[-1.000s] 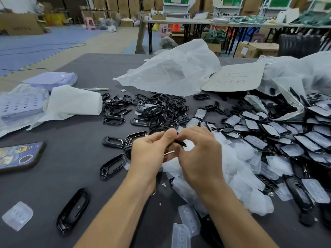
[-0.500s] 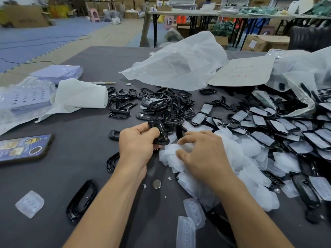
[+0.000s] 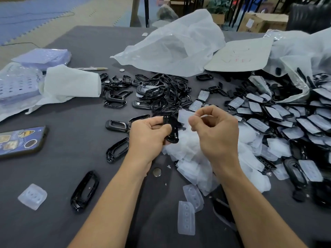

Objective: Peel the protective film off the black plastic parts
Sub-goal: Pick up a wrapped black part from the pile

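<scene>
My left grip clasps the glossy black plastic frame, my right grip pinches its translucent film — a hasty jerk could tear it.

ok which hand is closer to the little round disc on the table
Left. The left hand, gripping a black part, is just beyond the disc; the right hand, pinching film, is farther off to its right.
</scene>
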Demonstrator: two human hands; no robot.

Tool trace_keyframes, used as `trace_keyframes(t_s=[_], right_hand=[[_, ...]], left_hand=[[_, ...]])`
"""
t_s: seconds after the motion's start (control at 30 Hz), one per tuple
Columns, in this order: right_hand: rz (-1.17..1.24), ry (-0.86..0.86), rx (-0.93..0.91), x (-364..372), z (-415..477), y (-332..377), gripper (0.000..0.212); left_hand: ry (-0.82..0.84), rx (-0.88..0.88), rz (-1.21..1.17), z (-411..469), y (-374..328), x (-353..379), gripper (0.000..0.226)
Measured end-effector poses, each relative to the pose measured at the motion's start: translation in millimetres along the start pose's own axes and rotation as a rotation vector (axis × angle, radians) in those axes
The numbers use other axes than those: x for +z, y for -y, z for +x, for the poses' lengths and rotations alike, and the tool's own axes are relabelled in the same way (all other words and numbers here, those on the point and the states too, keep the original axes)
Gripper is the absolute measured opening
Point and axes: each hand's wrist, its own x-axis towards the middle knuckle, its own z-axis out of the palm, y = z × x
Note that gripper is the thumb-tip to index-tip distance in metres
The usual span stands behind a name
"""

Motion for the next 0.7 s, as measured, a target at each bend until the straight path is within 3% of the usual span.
trace_keyframes(t_s=[0.13, 0.4, 0.7], right_hand=[[-0.005, 0.01, -0.023, 1, -5, 0, 0.014], [0.142, 0.031, 0.072, 4, 2, -4, 0.015], [0.23, 0.237, 0.06, 2, 8, -6, 0.014]], left_hand=[[0.015, -0.007, 0.003, -1, -1, -2, 0.037], [0.013, -0.033, -0.013, 3, -2, -4, 0.023], [0.077, -0.005, 0.022, 2, -2, 0, 0.02]])
